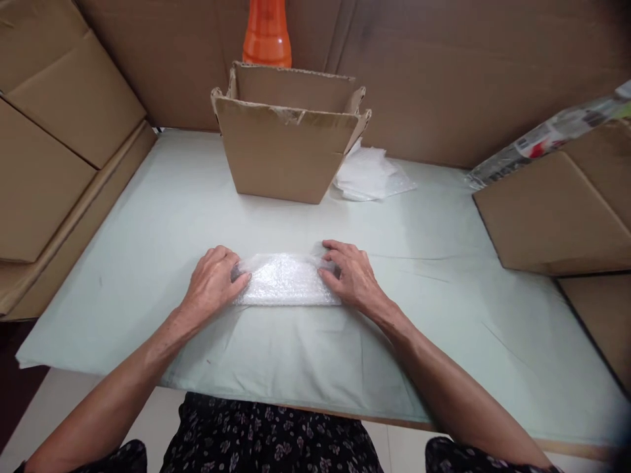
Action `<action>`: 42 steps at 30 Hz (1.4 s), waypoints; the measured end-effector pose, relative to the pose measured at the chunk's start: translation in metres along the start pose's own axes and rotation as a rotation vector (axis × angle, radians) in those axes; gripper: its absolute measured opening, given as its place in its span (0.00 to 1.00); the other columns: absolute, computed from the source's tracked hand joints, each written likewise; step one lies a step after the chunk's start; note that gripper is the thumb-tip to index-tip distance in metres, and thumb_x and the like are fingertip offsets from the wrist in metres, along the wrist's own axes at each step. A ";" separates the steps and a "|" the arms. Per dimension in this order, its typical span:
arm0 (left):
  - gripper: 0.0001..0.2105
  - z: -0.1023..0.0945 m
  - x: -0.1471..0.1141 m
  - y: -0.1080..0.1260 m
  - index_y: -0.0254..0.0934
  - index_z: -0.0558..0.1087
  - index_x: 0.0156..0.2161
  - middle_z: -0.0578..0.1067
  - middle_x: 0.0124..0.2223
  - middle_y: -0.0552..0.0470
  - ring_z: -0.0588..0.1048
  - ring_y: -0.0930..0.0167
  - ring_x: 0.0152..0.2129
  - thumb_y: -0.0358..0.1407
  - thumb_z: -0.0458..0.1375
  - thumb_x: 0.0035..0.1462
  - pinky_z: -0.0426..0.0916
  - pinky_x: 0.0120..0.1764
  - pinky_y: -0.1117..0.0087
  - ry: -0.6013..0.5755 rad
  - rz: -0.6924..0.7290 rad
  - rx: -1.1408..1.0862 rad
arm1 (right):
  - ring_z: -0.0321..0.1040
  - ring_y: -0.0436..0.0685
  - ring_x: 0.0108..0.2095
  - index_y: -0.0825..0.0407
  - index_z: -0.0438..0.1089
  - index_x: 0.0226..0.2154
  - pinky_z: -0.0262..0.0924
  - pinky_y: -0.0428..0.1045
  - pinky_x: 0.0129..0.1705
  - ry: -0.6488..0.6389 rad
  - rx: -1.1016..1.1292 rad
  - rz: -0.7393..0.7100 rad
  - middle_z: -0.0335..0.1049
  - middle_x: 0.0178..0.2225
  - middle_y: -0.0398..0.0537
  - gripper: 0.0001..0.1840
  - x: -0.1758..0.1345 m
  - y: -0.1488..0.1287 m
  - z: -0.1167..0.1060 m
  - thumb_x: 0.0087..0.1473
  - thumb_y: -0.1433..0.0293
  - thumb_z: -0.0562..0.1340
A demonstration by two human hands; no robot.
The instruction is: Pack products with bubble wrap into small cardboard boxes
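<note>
Head view: thumbs and fingers of the left hand (211, 277) and right hand (353, 270) close around the two ends of a bubble-wrap packet (288, 282), lying on the cloth (428, 230) in front of the carton (283, 154). The step in hand looks like smoothing or folding the packet; the next move probably calls for even pressure at both ends. White sheets (367, 174) lie just right of the carton, cardboard boxes stand left (44, 184) and right (547, 210) of it, and it partly blocks the orange object (267, 36) behind it
</note>
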State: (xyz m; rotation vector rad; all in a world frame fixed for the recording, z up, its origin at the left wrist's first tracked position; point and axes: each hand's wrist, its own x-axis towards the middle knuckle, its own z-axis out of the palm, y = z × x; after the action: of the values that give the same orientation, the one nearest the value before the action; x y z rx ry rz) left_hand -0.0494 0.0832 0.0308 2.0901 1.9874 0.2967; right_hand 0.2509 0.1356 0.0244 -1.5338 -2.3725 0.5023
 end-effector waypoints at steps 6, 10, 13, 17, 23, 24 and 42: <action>0.13 -0.009 -0.002 0.012 0.40 0.71 0.47 0.76 0.35 0.52 0.74 0.65 0.31 0.40 0.56 0.58 0.69 0.37 0.64 0.019 -0.065 -0.123 | 0.70 0.59 0.35 0.49 0.72 0.47 0.62 0.54 0.42 -0.008 0.021 0.097 0.77 0.37 0.48 0.15 -0.013 -0.005 -0.018 0.57 0.66 0.59; 0.23 -0.012 -0.011 0.016 0.36 0.67 0.59 0.77 0.46 0.42 0.75 0.57 0.43 0.40 0.58 0.60 0.70 0.46 0.56 0.254 0.068 -0.029 | 0.71 0.68 0.46 0.52 0.69 0.56 0.60 0.59 0.45 0.163 -0.167 0.020 0.74 0.50 0.60 0.22 -0.023 -0.007 -0.028 0.59 0.65 0.61; 0.16 -0.010 -0.017 0.024 0.38 0.70 0.57 0.77 0.47 0.43 0.75 0.60 0.44 0.38 0.55 0.66 0.70 0.48 0.58 0.344 0.246 -0.049 | 0.71 0.64 0.45 0.51 0.69 0.56 0.62 0.57 0.46 0.241 -0.108 -0.107 0.74 0.51 0.58 0.19 -0.025 -0.027 -0.022 0.66 0.65 0.57; 0.10 0.013 -0.016 0.038 0.37 0.76 0.46 0.77 0.38 0.45 0.74 0.61 0.37 0.32 0.53 0.65 0.70 0.41 0.60 0.176 0.377 0.074 | 0.72 0.61 0.40 0.53 0.74 0.48 0.63 0.55 0.43 -0.020 -0.076 -0.281 0.76 0.43 0.56 0.13 -0.020 -0.055 0.011 0.66 0.69 0.57; 0.10 0.023 -0.011 0.029 0.38 0.76 0.47 0.78 0.41 0.46 0.75 0.63 0.38 0.32 0.54 0.65 0.70 0.41 0.62 0.125 0.390 -0.074 | 0.74 0.58 0.43 0.51 0.76 0.46 0.65 0.55 0.48 0.065 0.173 -0.205 0.78 0.46 0.53 0.12 -0.035 -0.020 0.009 0.64 0.69 0.58; 0.11 0.018 -0.012 0.024 0.38 0.76 0.47 0.78 0.42 0.46 0.76 0.64 0.40 0.33 0.53 0.65 0.71 0.43 0.62 0.163 0.386 -0.136 | 0.74 0.58 0.41 0.51 0.76 0.45 0.65 0.55 0.49 0.117 0.184 -0.145 0.78 0.45 0.52 0.12 -0.038 -0.009 0.000 0.64 0.68 0.58; 0.14 -0.005 -0.011 0.024 0.39 0.69 0.52 0.71 0.28 0.59 0.71 0.74 0.23 0.39 0.56 0.62 0.69 0.29 0.73 0.265 -0.024 -0.621 | 0.58 0.51 0.22 0.50 0.71 0.52 0.58 0.48 0.26 0.054 0.513 0.092 0.57 0.22 0.36 0.22 -0.025 -0.004 -0.033 0.57 0.59 0.63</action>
State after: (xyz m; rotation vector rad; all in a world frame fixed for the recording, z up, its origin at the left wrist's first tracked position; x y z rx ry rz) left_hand -0.0293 0.0716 0.0435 1.6853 1.7345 1.0778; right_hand 0.2709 0.1156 0.0547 -1.3921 -1.9298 0.9854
